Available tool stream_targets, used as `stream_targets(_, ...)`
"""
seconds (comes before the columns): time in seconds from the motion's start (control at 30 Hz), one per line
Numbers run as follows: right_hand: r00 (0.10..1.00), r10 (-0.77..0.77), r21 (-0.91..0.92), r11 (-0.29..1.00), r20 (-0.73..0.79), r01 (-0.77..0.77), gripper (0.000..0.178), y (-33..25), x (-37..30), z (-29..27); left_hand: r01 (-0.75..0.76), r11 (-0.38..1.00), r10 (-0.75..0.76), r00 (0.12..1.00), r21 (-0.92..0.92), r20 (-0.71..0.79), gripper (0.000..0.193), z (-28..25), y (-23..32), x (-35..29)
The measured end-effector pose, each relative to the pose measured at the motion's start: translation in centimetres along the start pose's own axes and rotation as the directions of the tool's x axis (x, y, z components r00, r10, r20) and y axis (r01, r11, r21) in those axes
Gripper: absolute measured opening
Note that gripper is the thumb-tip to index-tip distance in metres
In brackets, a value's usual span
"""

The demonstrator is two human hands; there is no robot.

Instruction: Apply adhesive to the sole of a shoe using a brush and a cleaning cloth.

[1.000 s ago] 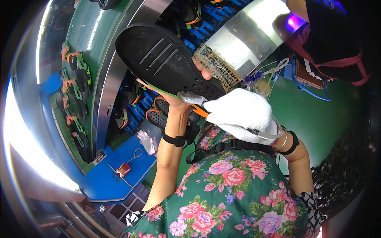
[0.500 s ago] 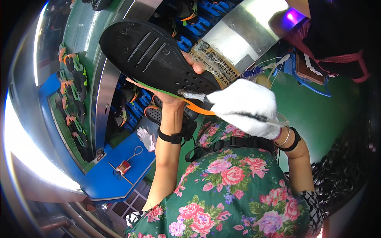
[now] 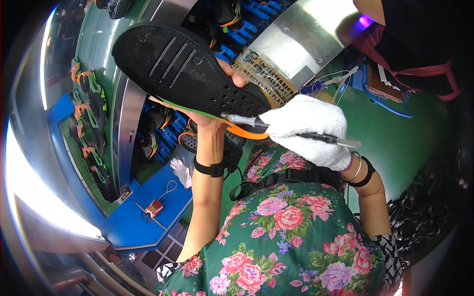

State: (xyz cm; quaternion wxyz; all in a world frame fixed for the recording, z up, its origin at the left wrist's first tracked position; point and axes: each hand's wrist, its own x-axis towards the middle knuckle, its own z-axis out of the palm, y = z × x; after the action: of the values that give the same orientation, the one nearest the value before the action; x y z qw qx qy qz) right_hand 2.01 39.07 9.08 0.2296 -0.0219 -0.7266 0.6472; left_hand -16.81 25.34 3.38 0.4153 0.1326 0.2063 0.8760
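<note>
A black shoe sole point(image 3: 168, 69) with three long slots near its toe and small round holes toward the heel is tilted in front of me. Green and orange edging shows along its near side. My bare left hand point(image 3: 210, 122) grips it from beneath, fingertips curled over the far edge. In a white knit glove, my right hand point(image 3: 308, 130) is closed round a slim, black-handled brush-like tool point(image 3: 242, 120). Its pale, translucent tip meets the sole's near edge, below the holes. A clear end sticks out behind the glove.
Several black, orange and green shoe pieces point(image 3: 89, 118) line a green belt at left. A blue table point(image 3: 133, 219) bears a small red item point(image 3: 154, 207) and, at its far edge, a pale glove point(image 3: 181, 172). Blue racks with shoes stand beyond. Black scraps point(image 3: 419, 222) lie at right.
The sole and my left hand have shifted slightly left. My right hand has turned the tool, so more of its handle shows, and its tip stays near the sole's edge.
</note>
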Motion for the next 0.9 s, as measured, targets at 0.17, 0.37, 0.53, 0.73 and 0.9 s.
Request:
stream_targets(0.17, 0.999, -0.022, -0.070, 0.997, 0.045, 0.025, 0.021, 0.0, 0.0, -0.5, -0.018, 1.000, 0.018, 1.000, -0.023, 0.013, 0.127, 0.7, 0.1, 0.6)
stream_targets(0.37, 0.999, 0.035, -0.059, 0.998, 0.020, -0.033, 0.011, -0.1, 0.2, -0.3, -0.062, 0.984, 0.049, 0.995, 0.165, 0.085, 0.092, 0.8, 0.5, 1.0)
stream_targets(0.53, 0.984, 0.163, 0.074, 0.985, -0.069, -0.158, 0.012, -0.2, 0.1, -0.5, -0.124, 0.972, 0.079, 0.972, 0.200, 0.219, 0.083, 1.1, 0.4, 1.9)
stream_targets(0.73, 0.999, 0.040, -0.031, 0.999, -0.030, -0.041, 0.018, 0.2, 0.1, -1.2, -0.154, 0.973, 0.109, 0.963, 0.170, 0.246, 0.081, 1.1, 0.3, 2.4)
stream_targets(0.9, 0.996, -0.044, -0.132, 0.990, 0.080, 0.054, 0.022, -0.6, -0.1, -1.3, -0.145, 0.974, 0.105, 0.969, 0.174, 0.223, 0.092, 0.1, 0.5, 2.1)
